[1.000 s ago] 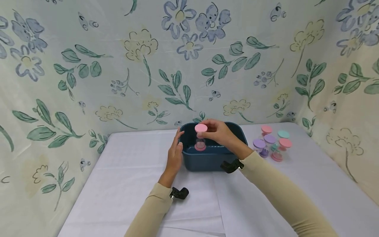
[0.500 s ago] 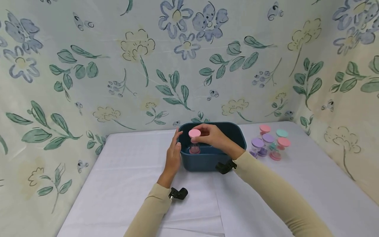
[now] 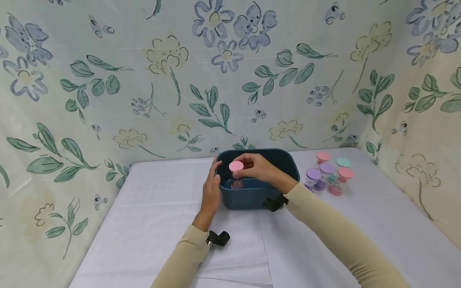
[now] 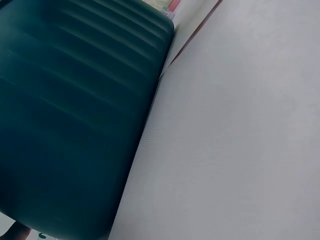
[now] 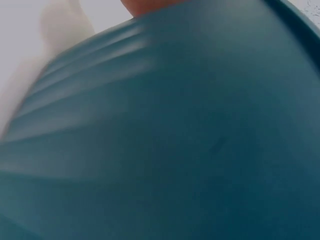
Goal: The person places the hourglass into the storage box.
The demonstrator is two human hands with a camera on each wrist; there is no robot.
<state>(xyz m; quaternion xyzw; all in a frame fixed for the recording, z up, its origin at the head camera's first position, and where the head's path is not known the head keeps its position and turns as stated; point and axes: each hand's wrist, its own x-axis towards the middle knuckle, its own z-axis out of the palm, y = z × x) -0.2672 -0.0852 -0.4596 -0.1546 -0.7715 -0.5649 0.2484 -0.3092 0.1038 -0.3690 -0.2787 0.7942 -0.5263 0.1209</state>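
A pink-capped sand hourglass is pinched upright between the thumb and fingers of my right hand. Its lower part sits inside the dark blue bin, near the left end, partly hidden by the front wall. My left hand lies along the bin's left side with straight fingers at the rim. The left wrist view is mostly filled by the bin's ribbed outer wall, with a bit of a finger at the lower left. In the right wrist view the bin's wall covers nearly everything.
To the right of the bin stands a cluster of several hourglasses: purple, teal and pink. A white cloth covers the table. Behind it hangs a floral curtain.
My right hand has moved a little left and lowered the pink hourglass deeper into the bin. The left hand has stayed at the bin's side.
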